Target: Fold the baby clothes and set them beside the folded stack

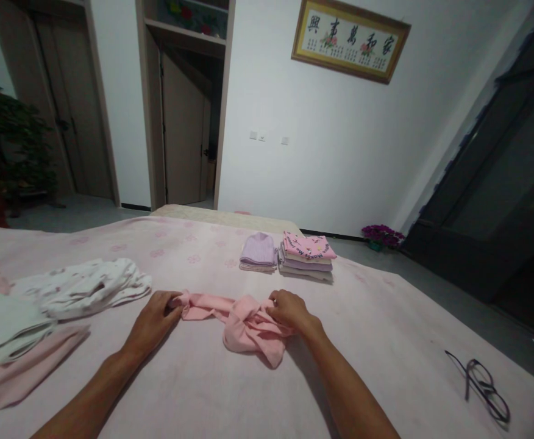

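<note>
A crumpled pink garment (249, 329) lies bunched and twisted on the pale pink bedspread (194, 390); its exact kind is hard to make out. My left hand (164, 311) pinches its narrow left end between thumb and fingers. At the bunched right part, my right hand (289, 311) grips the cloth near its upper edge. Beyond my hands stand two piles of folded clothes: a small lilac one (258, 251) and a taller one topped by a pink printed garment (308, 245).
Loose white clothes (88, 286) and a pink piece of clothing (29, 366) are heaped at the left. Eyeglasses (484, 384) rest on the bed at the right. Past the bed are a wall, doors and purple flowers (381, 235) on the floor.
</note>
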### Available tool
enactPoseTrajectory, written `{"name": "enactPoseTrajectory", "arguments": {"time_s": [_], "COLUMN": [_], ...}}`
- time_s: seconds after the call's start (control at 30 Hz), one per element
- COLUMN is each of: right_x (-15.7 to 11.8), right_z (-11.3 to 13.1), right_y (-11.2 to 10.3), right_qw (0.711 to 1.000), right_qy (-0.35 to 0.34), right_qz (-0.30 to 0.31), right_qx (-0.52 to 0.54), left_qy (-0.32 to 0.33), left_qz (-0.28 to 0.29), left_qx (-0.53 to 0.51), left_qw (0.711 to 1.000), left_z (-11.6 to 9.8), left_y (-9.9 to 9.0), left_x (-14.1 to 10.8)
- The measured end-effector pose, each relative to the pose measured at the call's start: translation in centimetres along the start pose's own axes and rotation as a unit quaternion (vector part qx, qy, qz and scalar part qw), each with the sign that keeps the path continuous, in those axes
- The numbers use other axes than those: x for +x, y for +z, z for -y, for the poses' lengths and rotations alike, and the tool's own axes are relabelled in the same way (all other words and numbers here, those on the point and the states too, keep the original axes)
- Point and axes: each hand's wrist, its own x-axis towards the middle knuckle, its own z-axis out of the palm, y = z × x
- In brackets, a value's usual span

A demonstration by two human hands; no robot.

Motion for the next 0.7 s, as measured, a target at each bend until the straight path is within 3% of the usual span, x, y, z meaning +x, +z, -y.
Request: {"name": "enactPoseTrajectory", "arguments": {"time_s": [0.07,0.17,0.23,0.33,0.4,0.47,0.6,0.7], "right_x": [-0.1,-0.1,-0.1,-0.2,-0.6,-1.3,-2.6,-3.0], "right_z": [0.1,-0.4,-1.4,-3.5,-4.9,-5.7,-5.7,-5.6], "right_y": [-0.4,-1.4,-2.1,-2.5,-2.2,-1.7,-2.0,-3.6], "right_qw": [1.0,0.991,0.963,0.892,0.857,0.843,0.799,0.733], "right_qy": [-0.009,0.0,0.018,0.065,0.079,0.09,0.072,0.054], "right_qz": [-0.02,-0.11,-0.186,-0.253,-0.233,-0.18,-0.084,-0.107], "right_qx": [0.0,0.078,0.194,0.368,0.453,0.499,0.59,0.669], "left_qy": [0.007,-0.049,-0.112,-0.178,-0.192,-0.199,-0.193,-0.185], "left_qz": [0.011,-0.037,-0.083,-0.134,-0.155,-0.174,-0.221,-0.272], "left_qx": [0.008,-0.033,-0.087,-0.14,-0.153,-0.175,-0.232,-0.287], "left_qw": [1.0,0.998,0.986,0.965,0.957,0.949,0.927,0.9], "left_z": [-0.4,-0.6,-0.5,0.0,0.2,0.3,0.1,0.0], "left_y": [-0.1,-0.5,-0.8,-1.2,-1.3,-1.2,-1.2,-1.9], "left_x": [-0.1,-0.1,0.0,0.3,0.4,0.4,0.7,1.9]}}
